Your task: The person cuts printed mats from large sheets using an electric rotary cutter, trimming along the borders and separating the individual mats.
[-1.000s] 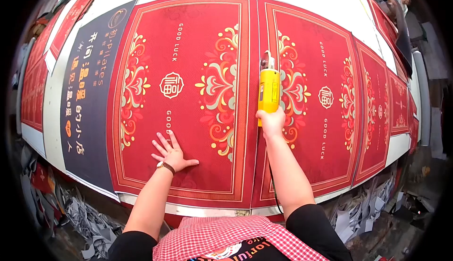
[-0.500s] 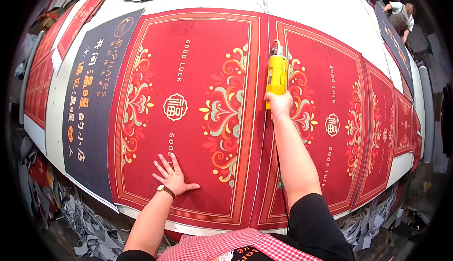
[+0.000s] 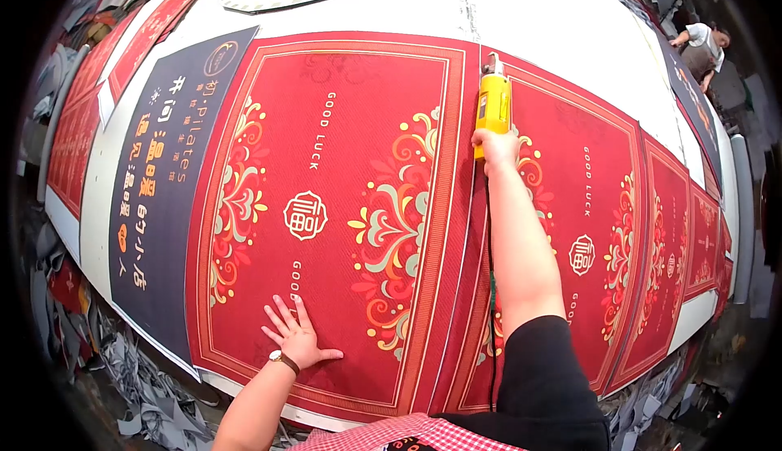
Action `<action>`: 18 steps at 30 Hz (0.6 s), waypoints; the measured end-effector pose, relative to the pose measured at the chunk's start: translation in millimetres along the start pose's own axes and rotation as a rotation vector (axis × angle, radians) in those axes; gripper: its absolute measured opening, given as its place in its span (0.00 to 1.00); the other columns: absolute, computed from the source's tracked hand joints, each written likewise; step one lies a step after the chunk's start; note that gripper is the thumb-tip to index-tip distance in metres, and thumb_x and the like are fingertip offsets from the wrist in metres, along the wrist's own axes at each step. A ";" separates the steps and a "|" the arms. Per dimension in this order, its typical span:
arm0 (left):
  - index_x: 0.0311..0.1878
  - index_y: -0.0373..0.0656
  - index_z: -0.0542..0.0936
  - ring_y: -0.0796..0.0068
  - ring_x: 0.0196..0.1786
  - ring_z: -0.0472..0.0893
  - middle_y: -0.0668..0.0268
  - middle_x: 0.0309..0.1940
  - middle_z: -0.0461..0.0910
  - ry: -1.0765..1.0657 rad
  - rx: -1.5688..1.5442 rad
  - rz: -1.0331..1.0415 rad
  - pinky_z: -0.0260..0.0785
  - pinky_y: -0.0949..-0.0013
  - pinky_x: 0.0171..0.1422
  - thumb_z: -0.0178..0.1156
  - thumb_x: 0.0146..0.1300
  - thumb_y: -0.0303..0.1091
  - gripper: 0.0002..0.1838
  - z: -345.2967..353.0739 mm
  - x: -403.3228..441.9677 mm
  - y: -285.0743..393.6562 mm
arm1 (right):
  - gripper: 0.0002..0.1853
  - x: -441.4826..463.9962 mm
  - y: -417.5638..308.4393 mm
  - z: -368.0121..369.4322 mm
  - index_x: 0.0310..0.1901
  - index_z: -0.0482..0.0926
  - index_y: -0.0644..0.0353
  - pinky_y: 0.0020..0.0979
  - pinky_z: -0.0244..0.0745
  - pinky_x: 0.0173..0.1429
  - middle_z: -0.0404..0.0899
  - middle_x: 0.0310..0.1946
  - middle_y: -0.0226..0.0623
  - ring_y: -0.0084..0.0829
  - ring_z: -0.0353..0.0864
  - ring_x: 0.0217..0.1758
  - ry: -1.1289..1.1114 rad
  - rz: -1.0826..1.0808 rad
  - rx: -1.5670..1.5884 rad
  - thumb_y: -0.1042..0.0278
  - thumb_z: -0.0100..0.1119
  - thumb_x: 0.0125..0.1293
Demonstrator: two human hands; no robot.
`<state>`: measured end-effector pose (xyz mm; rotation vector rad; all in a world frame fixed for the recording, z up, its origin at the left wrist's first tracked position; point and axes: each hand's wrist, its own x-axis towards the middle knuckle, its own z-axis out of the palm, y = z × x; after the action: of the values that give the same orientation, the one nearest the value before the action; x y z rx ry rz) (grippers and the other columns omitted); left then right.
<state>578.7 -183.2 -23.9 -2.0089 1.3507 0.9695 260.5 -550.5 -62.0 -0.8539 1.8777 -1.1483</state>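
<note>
My right hand (image 3: 498, 148) is wrapped round a yellow electric cutter (image 3: 494, 102), whose metal head sits at the far end of the seam between two red mats. A dark cord runs back from it under my forearm. On the larger red mat (image 3: 326, 149), printed with "GOOD LUCK" and a gold character, my left hand (image 3: 298, 338) lies flat with fingers spread, near the front edge. To the right of the cutter lies the second red mat (image 3: 562, 206) with the same pattern. A watch is on my left wrist.
A dark mat with printed lettering (image 3: 171, 182) lies to the left on the white table (image 3: 407, 11). More red mats (image 3: 666, 231) continue at the right. Grey scraps (image 3: 155, 386) are heaped on the floor. Another person (image 3: 700, 52) stands at the far right edge.
The cutter in my right hand has moved farther away along the seam, to the mats' far edge. My left hand stays flat on the mat. The whole view has shifted slightly.
</note>
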 end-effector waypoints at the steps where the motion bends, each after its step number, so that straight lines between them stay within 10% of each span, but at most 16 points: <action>1: 0.68 0.37 0.21 0.26 0.65 0.13 0.32 0.65 0.11 -0.002 0.002 0.000 0.25 0.20 0.60 0.72 0.20 0.72 0.86 -0.4 1.1 0.1 | 0.23 7.8 -3.5 2.9 0.35 0.77 0.70 0.33 0.78 0.35 0.81 0.31 0.43 0.35 0.82 0.31 -0.004 0.021 -0.015 0.72 0.68 0.31; 10: 0.71 0.40 0.26 0.27 0.66 0.14 0.35 0.66 0.12 0.000 -0.045 -0.002 0.20 0.22 0.61 0.71 0.21 0.72 0.84 -2.3 -1.6 -1.2 | 0.12 69.3 -35.6 27.8 0.32 0.75 0.71 0.30 0.72 0.23 0.78 0.21 0.41 0.32 0.77 0.18 -0.106 0.073 0.199 0.80 0.63 0.42; 16: 0.71 0.40 0.28 0.26 0.66 0.14 0.34 0.67 0.15 0.064 -0.080 0.056 0.21 0.19 0.59 0.70 0.23 0.72 0.82 2.9 -2.3 -3.4 | 0.27 38.6 9.0 -13.7 0.56 0.63 0.76 0.36 0.75 0.52 0.74 0.51 0.53 0.44 0.77 0.53 -0.441 -0.014 0.648 0.77 0.54 0.51; 18: 0.72 0.43 0.29 0.27 0.67 0.15 0.36 0.68 0.16 0.076 -0.125 0.070 0.20 0.19 0.59 0.71 0.24 0.71 0.80 -1.3 -5.6 -3.4 | 0.29 -9.5 34.1 -46.7 0.57 0.64 0.72 0.35 0.74 0.54 0.75 0.48 0.48 0.40 0.77 0.50 -0.582 -0.009 0.771 0.74 0.55 0.51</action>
<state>580.9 -179.8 -18.5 -2.1233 1.4417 1.0419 219.8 -510.9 -76.5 -0.6420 0.8511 -1.3077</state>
